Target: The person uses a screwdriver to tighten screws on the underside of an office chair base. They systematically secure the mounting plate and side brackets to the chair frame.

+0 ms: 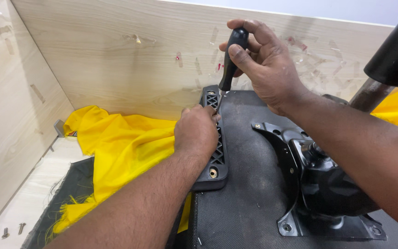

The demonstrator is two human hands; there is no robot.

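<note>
My right hand (266,64) grips the black handle of a screwdriver (230,60), held nearly upright with its metal tip pointing down at a black ribbed plastic bracket (216,159). My left hand (195,131) rests on the middle of that bracket, fingers closed around the screwdriver's tip area. The bracket lies along the left edge of an upturned black chair seat (245,184). A brass-coloured screw hole (213,173) shows at the bracket's near end.
A black metal chair mechanism (321,184) is bolted to the seat at the right, with a gas cylinder column (392,60) rising top right. Yellow cloth (120,147) and dark fabric (67,193) lie left. Two loose screws (14,229) sit bottom left. Wooden panels (116,50) enclose the area.
</note>
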